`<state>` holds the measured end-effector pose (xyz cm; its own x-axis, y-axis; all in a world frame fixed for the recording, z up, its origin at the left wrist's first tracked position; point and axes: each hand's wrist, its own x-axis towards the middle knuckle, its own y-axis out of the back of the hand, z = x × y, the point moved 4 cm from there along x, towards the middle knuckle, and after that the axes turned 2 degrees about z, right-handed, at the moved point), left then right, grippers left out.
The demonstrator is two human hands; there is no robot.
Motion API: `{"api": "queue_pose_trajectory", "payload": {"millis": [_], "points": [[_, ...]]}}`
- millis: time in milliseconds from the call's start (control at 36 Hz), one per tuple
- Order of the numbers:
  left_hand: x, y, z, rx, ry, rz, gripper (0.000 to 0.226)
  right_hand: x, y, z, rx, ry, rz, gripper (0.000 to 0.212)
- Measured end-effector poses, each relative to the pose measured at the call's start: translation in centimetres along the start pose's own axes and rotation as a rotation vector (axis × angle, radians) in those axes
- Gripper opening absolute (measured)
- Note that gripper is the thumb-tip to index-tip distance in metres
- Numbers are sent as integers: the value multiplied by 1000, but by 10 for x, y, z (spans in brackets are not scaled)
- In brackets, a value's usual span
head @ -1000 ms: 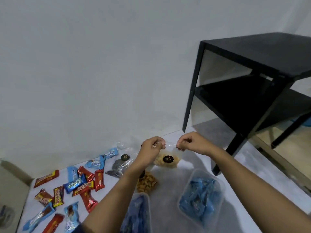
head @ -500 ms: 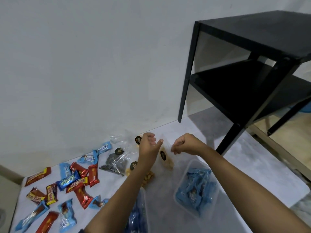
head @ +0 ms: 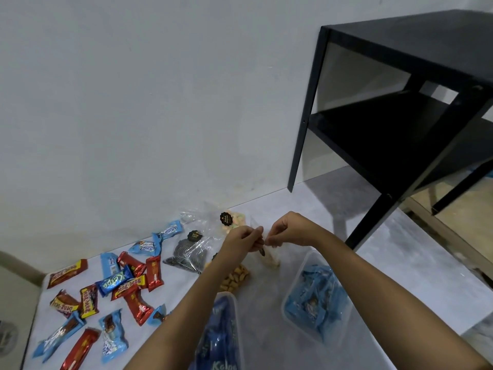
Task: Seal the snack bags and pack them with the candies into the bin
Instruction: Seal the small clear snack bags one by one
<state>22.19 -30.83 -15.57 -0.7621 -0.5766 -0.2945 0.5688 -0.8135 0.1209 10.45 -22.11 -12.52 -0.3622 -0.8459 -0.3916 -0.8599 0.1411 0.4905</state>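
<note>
Both hands up over the middle of the bench [head: 394, 265], close together. Left hand [head: 241, 243] grip is a narrow pinch on the top edge of the clear snack bag [head: 270, 260]. Right hand [head: 292, 231] grip pinches the same top edge just beside it, fingers curled, knuckles up. The bag hangs below the two hands with pale snack pieces in its bottom and a dark sticker partly hidden by the left hand; cannot tell whether its bottom touches the bench.

Three more snack bags lie left of and behind the hands: pastel-bits bag [head: 232, 222] near the wall [head: 133, 102], dark-snack bag [head: 188, 256], brown-nugget bag [head: 234, 280] partly under the left forearm. Loose candies [head: 128, 284] in red, blue and yellow wrappers are scattered at bench left, some overlapping.

Right bin [head: 293, 285], clear plastic, sits under the right forearm and holds blue-wrapped candies. Near bin [head: 232, 300], also clear, sits between the forearms with blue wrappers inside. Black side table [head: 400, 129] stands at right rear
</note>
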Motion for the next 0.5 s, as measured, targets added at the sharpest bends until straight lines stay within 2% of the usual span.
{"api": "queue_pose_trajectory", "payload": {"millis": [111,167,361,500], "points": [[-2,0,2,-21,-10,-24,28,1,-3,-2,-16,7,-7,2],[-2,1,2,-12,-22,-22,28,1,-6,-2,-4,15,-21,11],[-4,4,4,26,-50,-71,26,-4,-11,1,81,-75,-72,21],[0,6,2,90,-35,-56,19,-6,-9,4,103,-81,18,23]]}}
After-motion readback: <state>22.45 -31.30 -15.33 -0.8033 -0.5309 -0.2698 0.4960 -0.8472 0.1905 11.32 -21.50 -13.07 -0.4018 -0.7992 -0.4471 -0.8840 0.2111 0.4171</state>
